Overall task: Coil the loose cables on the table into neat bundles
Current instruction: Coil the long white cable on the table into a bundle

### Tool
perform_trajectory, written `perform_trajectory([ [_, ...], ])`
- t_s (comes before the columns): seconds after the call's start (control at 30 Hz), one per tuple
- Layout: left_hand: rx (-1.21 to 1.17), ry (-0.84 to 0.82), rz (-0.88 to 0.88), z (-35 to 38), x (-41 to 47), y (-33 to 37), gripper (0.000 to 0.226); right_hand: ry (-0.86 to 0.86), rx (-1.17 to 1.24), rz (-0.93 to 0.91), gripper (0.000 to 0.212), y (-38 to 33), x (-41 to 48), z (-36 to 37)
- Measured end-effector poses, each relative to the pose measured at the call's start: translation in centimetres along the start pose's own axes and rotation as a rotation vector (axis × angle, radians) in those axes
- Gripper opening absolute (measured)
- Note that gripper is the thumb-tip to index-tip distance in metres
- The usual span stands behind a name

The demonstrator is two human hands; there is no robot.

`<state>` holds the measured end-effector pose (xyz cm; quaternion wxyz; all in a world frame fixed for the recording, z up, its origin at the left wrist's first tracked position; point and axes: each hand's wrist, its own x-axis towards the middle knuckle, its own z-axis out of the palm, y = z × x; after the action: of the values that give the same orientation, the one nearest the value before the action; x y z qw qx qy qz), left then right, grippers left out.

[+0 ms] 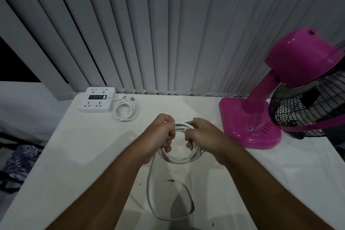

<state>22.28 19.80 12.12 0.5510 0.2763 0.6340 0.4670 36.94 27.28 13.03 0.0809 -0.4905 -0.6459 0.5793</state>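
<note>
Fan (298, 58): cage was cut by right edge. Cable coil (177, 162): top was hidden inside left hand (161, 134) and right hand (202, 135).

The pink fan (250, 129) stood most in my way. Its base sat on the table (84, 155) just right of my right hand (201, 134), and its black cage (308, 110) hung over the tabletop further right. Left of the fan, the white cable (176, 161) I gripped in both hands filled the middle, with my left hand (160, 136) beyond it. Its slack loop (148, 186) lay nearer me than the fan. Far left of the fan, against the blinds (168, 33), the power strip (97, 100) and a coiled cable (116, 113) took the back corner. Between them and the fan the tabletop lay open.
</note>
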Motion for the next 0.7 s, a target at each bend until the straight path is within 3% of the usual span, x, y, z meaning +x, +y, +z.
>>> perform_trajectory([
  [0.1, -0.121, -0.034, 0.003, -0.3, 0.0, -0.5, 0.046, 0.022, 0.099, 0.068, 0.016, 0.2, 0.2, 0.6],
  [0.23, -0.003, -0.033, -0.046, -1.4, -0.4, -2.2, 0.034, 0.066, 0.556, 0.179, 0.016, 1.1, 0.6, 0.9],
  [0.4, -0.435, -0.029, -0.136, -0.4, -1.0, -4.0, 0.011, -0.049, 0.793, 0.341, 0.018, 2.8, 0.1, 3.2],
  [0.47, -0.515, -0.001, -0.160, 0.0, -0.8, -4.4, 0.010, -0.038, 0.749, 0.362, 0.015, 3.1, -0.1, 3.9],
  [0.53, -0.531, 0.045, -0.184, 0.0, -0.7, -4.6, 0.011, 0.027, 0.554, 0.293, 0.010, 3.1, 0.0, 3.8],
  [0.63, -0.444, 0.086, -0.201, -0.6, -0.6, -4.2, 0.012, 0.085, 0.209, 0.094, 0.058, 3.3, 0.0, 2.5],
  [0.7, -0.345, 0.083, -0.196, -1.2, -0.5, -3.9, 0.018, 0.023, 0.087, -0.007, 0.070, 3.0, -0.4, 1.8],
])
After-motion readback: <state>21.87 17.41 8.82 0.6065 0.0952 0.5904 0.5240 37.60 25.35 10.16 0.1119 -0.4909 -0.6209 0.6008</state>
